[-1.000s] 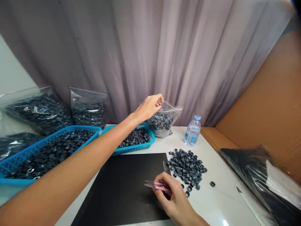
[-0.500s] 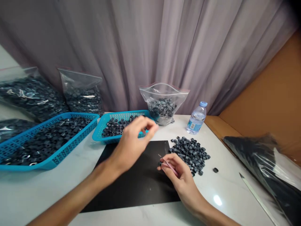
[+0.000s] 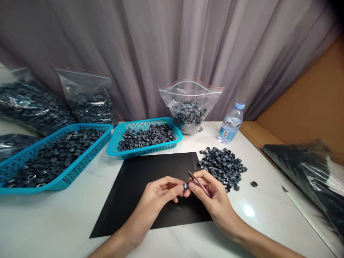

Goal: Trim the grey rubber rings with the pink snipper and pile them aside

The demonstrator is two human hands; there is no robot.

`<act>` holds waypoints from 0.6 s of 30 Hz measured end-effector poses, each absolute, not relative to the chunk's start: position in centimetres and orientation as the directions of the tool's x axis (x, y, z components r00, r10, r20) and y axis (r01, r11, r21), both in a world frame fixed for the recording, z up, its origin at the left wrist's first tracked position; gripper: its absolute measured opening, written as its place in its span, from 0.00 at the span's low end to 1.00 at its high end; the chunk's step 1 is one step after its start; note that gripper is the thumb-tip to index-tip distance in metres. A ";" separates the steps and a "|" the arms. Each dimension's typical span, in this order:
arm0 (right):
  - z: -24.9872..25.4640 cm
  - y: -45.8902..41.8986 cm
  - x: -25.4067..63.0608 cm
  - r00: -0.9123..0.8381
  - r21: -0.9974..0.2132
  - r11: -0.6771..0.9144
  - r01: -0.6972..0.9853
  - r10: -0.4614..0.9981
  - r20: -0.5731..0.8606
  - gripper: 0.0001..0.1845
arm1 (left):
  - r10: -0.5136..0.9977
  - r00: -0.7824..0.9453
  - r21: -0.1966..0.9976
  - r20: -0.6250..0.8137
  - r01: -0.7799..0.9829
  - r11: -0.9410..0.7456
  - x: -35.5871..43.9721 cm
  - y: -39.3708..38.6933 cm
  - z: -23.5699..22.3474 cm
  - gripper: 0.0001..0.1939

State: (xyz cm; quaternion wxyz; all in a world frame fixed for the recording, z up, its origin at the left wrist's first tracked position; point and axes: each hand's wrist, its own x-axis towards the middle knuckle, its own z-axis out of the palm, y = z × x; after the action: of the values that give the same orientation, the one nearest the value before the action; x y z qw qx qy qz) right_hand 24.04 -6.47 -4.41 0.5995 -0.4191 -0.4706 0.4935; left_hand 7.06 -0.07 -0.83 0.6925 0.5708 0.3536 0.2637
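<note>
My left hand [image 3: 161, 197] pinches a small dark grey ring-like part [image 3: 185, 185] between thumb and fingers, over the black mat [image 3: 126, 204]. Close beside it, my right hand [image 3: 206, 191] is closed around a slim pink-handled tool [image 3: 200, 185] with a dark pointed tip aimed up and left. The right fingertips meet the left ones at the part; whether they also grip it I cannot tell. Just behind the right hand lies a loose pile of similar dark parts [image 3: 223, 165].
Two blue baskets [image 3: 150, 148] [image 3: 77, 161] hold many dark parts. Behind them stand clear zip bags [image 3: 188, 114] [image 3: 91, 104] of parts. A water bottle [image 3: 231, 123] stands at the back right. One stray part [image 3: 254, 184], a pointed strip [image 3: 303, 218] and a dark plastic-wrapped bundle [image 3: 301, 172] lie at right.
My left hand has come from in front of the smaller basket toward the right hand and now holds a small part at its fingertips. The view has shifted slightly.
</note>
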 end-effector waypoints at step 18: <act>-4.4 -6.7 24.8 0.172 -0.996 0.089 -0.023 0.982 0.083 0.17 | 0.678 0.614 0.809 -0.404 -0.107 0.578 6.2 -0.9 -0.6 0.09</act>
State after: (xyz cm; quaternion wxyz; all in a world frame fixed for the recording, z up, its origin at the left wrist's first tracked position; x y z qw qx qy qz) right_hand 24.77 -6.73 -4.45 0.5698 -0.5112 -0.4686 0.4409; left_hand 6.24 -0.87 -0.59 0.8092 0.3902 0.3663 0.2425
